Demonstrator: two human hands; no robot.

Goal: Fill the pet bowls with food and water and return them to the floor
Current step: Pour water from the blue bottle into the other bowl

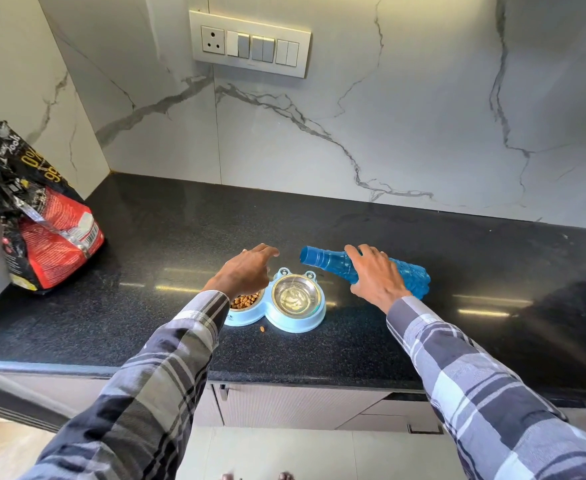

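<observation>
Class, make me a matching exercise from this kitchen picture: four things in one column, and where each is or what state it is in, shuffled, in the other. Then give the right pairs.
Things
1. black and red crumpled pet food bag
2. translucent blue plastic bottle
3. left steel bowl with brown kibble
4. right steel bowl

States
A. tipped on its side, in the right hand
B. holds clear water
C. stands at the counter's far left
D. partly hidden under the left hand

Pairs: 1-C, 2-A, 3-D, 4-B

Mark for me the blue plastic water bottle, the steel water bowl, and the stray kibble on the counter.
blue plastic water bottle point(322, 259), head view, neck.
steel water bowl point(296, 298), head view, inner bottom.
stray kibble point(262, 329), head view, whole piece.
</observation>
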